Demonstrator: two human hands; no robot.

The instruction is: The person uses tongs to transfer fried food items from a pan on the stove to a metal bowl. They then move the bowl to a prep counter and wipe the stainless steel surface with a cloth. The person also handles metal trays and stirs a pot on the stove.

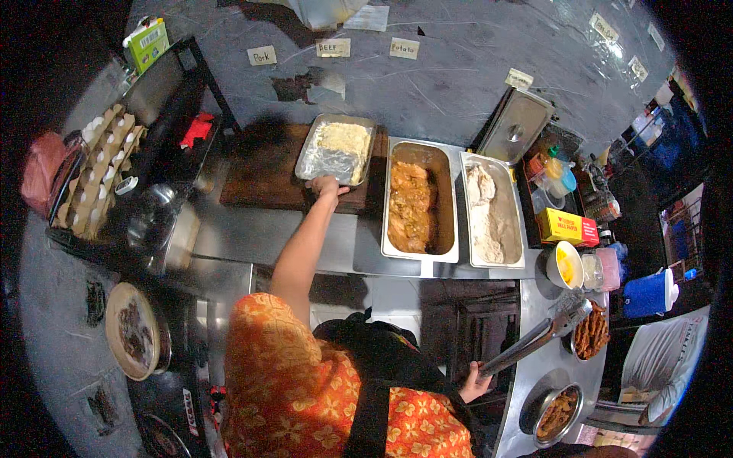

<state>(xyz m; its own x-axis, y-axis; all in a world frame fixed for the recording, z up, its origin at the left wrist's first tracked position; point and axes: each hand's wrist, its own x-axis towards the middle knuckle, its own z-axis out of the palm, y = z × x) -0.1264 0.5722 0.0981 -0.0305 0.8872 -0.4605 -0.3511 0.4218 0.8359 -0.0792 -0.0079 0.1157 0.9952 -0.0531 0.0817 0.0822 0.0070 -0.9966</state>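
Observation:
My left hand [327, 187] reaches forward and grips the near edge of a shallow metal tray [311, 156], which has a pale yellow, crumbly layer inside. The tray rests on a dark wooden board [256, 172] against the wall. Down at the right, my right hand [475, 383] is wrapped round the handle end of long metal tongs [523, 347], whose tips point up and to the right. Right of the tray stands a deep metal pan [453, 195] of raw meat in brown marinade. Beside that is a second deep pan [510, 210] holding white flour and coated pieces.
Egg trays [95, 179] stand at the far left above a round pan [126, 359]. A metal lid [517, 126] leans on the wall. On the right counter are a white bowl [560, 256] of yellow liquid, a yellow-red box [561, 225] and bowls of browned fried pieces [592, 336].

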